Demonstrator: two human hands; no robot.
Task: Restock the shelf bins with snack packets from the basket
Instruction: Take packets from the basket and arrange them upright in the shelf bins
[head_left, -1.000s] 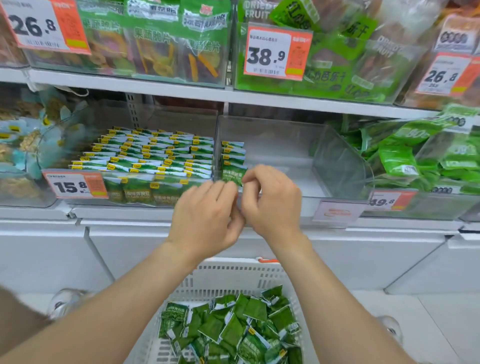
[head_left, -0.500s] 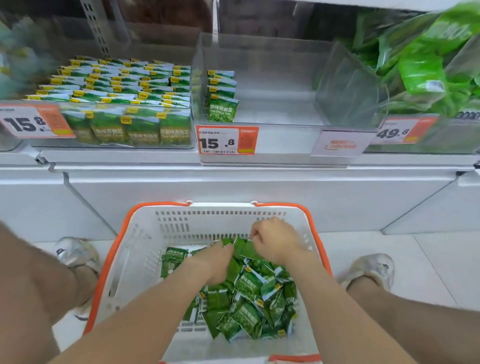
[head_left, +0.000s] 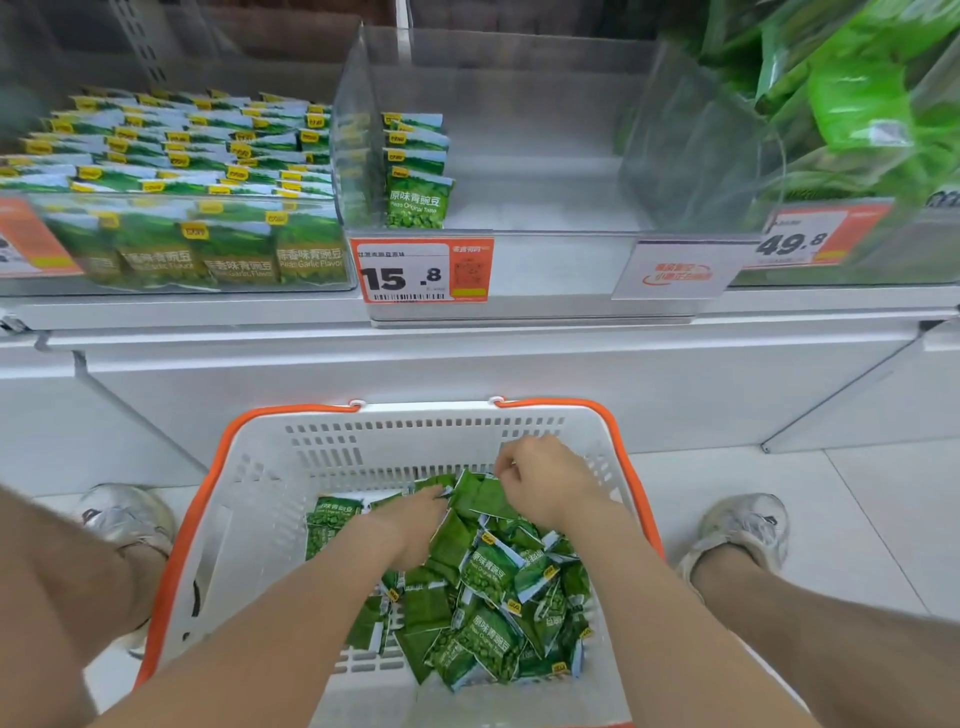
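A white basket (head_left: 415, 441) with an orange rim stands on the floor between my feet and holds a loose heap of green snack packets (head_left: 493, 587). Both hands are down inside it. My right hand (head_left: 545, 486) has curled fingers pinching the top edge of a green packet (head_left: 480, 499). My left hand (head_left: 408, 530) lies knuckles up beside it, fingertips closed on the corner of another packet (head_left: 434, 486). Above, the clear middle shelf bin (head_left: 545, 218) holds one short row of the same packets (head_left: 418, 171) against its left wall.
The left bin (head_left: 182, 156) is packed with rows of similar green packets. Large green bags (head_left: 857, 104) fill the bin on the right. A 15.8 price tag (head_left: 421, 270) hangs on the middle bin's front. My shoes (head_left: 743, 525) flank the basket on the tiled floor.
A second ago both hands were up at the middle bin's packet row. They dropped into the basket and now work at the top of the heap, and the view tilted down.
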